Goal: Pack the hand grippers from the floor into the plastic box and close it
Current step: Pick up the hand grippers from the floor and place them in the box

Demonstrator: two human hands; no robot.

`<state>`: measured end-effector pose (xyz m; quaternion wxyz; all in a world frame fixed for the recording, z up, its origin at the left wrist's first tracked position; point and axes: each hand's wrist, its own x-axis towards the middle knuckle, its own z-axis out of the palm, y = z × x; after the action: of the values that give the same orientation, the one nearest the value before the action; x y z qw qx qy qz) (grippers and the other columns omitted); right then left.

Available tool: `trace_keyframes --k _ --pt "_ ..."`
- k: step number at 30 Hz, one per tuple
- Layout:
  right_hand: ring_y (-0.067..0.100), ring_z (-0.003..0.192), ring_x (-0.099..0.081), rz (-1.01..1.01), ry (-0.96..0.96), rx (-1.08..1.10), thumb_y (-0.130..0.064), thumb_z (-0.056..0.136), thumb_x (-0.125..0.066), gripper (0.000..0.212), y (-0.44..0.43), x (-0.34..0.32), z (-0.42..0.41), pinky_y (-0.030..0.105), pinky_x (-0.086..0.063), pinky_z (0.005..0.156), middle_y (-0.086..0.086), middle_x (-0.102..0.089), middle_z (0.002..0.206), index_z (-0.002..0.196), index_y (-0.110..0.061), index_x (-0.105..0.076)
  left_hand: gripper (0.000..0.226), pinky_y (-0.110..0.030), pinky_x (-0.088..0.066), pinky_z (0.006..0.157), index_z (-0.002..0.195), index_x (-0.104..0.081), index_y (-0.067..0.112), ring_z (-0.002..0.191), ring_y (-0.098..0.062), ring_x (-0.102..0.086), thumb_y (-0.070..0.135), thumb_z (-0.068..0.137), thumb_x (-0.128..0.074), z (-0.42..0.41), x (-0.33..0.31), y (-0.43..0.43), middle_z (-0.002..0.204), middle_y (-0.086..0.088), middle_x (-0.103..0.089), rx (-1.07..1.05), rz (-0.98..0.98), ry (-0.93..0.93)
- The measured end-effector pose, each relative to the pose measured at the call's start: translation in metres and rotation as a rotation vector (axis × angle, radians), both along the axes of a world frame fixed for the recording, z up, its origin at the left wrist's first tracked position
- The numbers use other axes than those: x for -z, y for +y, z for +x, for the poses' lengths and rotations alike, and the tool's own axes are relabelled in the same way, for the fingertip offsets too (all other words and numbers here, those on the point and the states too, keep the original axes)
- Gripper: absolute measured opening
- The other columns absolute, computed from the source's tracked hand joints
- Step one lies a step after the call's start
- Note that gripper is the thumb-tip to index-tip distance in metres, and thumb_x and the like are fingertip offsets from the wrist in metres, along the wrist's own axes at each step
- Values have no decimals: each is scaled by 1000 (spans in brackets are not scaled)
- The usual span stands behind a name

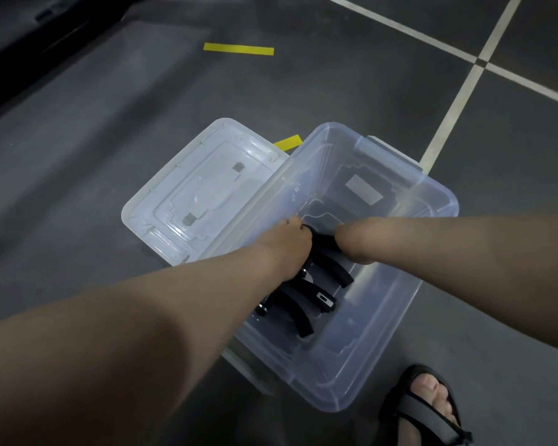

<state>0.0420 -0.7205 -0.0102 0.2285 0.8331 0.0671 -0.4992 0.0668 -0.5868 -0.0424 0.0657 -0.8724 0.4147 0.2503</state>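
Note:
A clear plastic box (432, 201) stands open on the dark floor. Its clear lid (200, 194) lies flat beside it on the left. Both my hands reach down inside the box. My left hand (287, 249) and my right hand (355, 243) are closed around black hand grippers (316, 294), whose curved black handles stick out toward me over the box bottom. My fingers are hidden under the backs of the hands, so exactly which handle each hand holds is unclear.
Yellow tape strips (239, 48) and white floor lines (458, 101) mark the dark grey floor. A foot in a black sandal (429, 410) stands just right of the box's near corner. A dark edge (20, 59) runs along the far left.

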Motion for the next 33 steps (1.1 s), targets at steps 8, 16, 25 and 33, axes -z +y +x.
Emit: trace_keyframes --k 8,16,25,33 --pt "19 78 -49 68 -8 11 -13 96 -56 26 9 6 7 29 -46 72 1 -38 74 122 -10 -58 55 -42 -45 78 142 -37 11 114 -34 -46 22 92 -59 -13 6 -2 141 -10 -23 -9 -10 72" --pt "25 102 -61 127 -151 169 -10 92 -60 40 6 13 2 33 -48 81 7 -56 109 131 -7 -50 44 -40 -49 86 128 -48 11 108 -30 -52 10 87 -62 1 -2 18 140 -5 -29 -220 -75 240" --pt "31 110 -59 150 -238 245 -20 91 -63 57 17 14 -6 34 -43 75 14 -54 125 137 -7 -31 38 -36 -48 71 123 -58 14 106 -31 -62 16 86 -67 -18 -14 32 126 -3 -52 -99 176 156" --pt "35 111 -57 200 -257 242 -1 88 -59 52 15 20 0 42 -50 86 16 -51 124 134 -6 -37 39 -34 -48 80 126 -53 14 108 -26 -59 11 88 -63 -14 -23 42 127 -3 -53 -71 135 250"
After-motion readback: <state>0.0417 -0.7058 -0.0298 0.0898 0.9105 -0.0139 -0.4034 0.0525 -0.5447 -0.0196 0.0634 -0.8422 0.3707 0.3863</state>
